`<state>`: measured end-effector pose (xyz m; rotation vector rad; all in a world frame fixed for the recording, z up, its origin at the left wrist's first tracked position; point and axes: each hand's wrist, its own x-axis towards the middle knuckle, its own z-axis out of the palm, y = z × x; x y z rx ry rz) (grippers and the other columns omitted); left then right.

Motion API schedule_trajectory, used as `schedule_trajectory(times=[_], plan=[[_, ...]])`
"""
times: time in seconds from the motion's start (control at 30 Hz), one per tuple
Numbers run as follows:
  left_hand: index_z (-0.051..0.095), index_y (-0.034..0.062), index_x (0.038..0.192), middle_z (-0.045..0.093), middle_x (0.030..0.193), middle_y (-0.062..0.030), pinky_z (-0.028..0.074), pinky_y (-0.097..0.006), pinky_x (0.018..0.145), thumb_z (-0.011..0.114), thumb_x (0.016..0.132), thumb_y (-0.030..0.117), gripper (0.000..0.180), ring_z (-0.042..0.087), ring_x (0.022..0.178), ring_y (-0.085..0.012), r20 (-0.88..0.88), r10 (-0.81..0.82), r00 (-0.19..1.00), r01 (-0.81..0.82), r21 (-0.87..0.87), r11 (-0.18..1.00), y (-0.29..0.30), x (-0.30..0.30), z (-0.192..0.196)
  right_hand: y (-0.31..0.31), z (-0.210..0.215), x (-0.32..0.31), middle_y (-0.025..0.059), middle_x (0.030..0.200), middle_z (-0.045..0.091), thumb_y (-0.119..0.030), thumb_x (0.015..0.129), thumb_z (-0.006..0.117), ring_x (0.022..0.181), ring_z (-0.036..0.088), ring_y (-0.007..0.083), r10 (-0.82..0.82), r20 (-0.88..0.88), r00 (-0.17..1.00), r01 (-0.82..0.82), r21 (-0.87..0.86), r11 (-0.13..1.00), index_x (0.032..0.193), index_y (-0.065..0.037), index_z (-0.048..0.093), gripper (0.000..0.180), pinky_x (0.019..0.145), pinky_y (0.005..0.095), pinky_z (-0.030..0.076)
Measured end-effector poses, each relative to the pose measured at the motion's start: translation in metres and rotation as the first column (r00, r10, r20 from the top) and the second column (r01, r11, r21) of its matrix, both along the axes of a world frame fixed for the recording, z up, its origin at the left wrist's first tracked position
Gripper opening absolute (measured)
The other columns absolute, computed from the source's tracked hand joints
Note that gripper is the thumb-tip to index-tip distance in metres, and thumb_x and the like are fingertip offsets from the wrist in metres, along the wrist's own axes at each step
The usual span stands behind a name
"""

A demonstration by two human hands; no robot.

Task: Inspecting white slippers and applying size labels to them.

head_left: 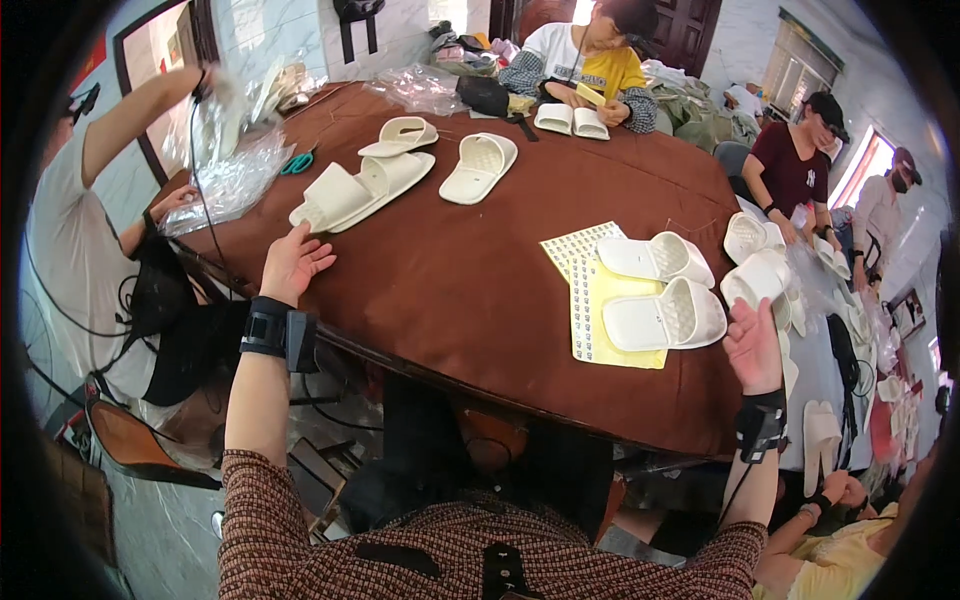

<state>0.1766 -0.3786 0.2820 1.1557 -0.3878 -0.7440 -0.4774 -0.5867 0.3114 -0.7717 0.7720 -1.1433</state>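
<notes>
My left hand [293, 262] is open, fingers spread, resting near the left edge of the brown table [470, 280], just below a pair of cream slippers [350, 190]. My right hand [752, 345] is open at the table's right edge, next to a white slipper [665, 317] that lies on a yellow sticker sheet [600, 320]. A second white slipper [655, 258] lies just beyond it. Both wrists wear black straps. Neither hand holds anything.
More slippers [480, 167] lie mid-table, with green scissors [296, 162] and clear plastic bags [225, 175] at the left. A person on the left lifts a bag. Across the table another person handles slippers [570, 120]. More people sit at the right by stacked slippers [760, 275].
</notes>
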Motion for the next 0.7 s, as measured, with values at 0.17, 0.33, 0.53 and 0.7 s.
schedule_trajectory(times=[0.17, 0.33, 0.53, 0.7], plan=[[0.039, 0.001, 0.135, 0.045, 0.129, -0.0229, 0.048, -0.047, 0.096, 0.057, 0.092, 0.014, 0.048, 0.052, 0.115, -0.0362, 0.117, -0.307, 0.944, 0.308, 0.013, 0.951, -0.003, 0.066, -0.023, 0.031, -0.001, 0.032, 0.0008, 0.077, 0.061, -0.027, 0.097, 0.054, 0.061, 0.053, 0.0106, 0.049, -0.052, 0.997, -0.052, -0.056, 0.997, 0.113, -0.005, 0.057, 0.028, 0.053, 0.0259, 0.042], [0.052, 0.0094, 0.128, 0.057, 0.117, -0.0112, 0.051, -0.041, 0.085, 0.059, 0.093, 0.024, 0.038, 0.057, 0.095, -0.0264, 0.643, -0.327, 0.693, 0.31, 0.144, 0.94, -0.016, 0.105, -0.041, 0.049, 0.013, 0.047, 0.003, 0.075, 0.06, -0.019, 0.096, 0.052, 0.054, 0.052, 0.0113, 0.109, -0.133, 0.985, -0.13, -0.165, 0.978, 0.11, -0.002, 0.058, 0.023, 0.048, 0.0256, 0.043], [0.056, 0.0107, 0.119, 0.058, 0.115, -0.0072, 0.049, -0.042, 0.085, 0.057, 0.093, 0.03, 0.032, 0.056, 0.096, -0.0282, -0.269, 0.023, 0.963, 0.036, 0.213, 0.976, -0.067, 0.099, -0.014, 0.074, 0.018, 0.039, 0.003, 0.076, 0.062, -0.015, 0.096, 0.049, 0.057, 0.056, 0.0078, 0.139, -0.426, 0.894, -0.277, -0.282, 0.919, 0.109, -0.002, 0.058, 0.021, 0.05, 0.0206, 0.045], [0.053, 0.0108, 0.124, 0.06, 0.12, -0.0067, 0.049, -0.038, 0.085, 0.053, 0.092, 0.014, 0.033, 0.058, 0.108, -0.0234, -0.062, -0.12, 0.991, 0.124, 0.057, 0.991, -0.051, 0.13, -0.033, 0.088, 0.028, 0.058, 0.0008, 0.077, 0.061, -0.015, 0.096, 0.048, 0.062, 0.057, 0.0055, 0.236, -0.575, 0.783, -0.433, -0.232, 0.871, 0.109, -0.004, 0.059, 0.021, 0.056, 0.0192, 0.046]])
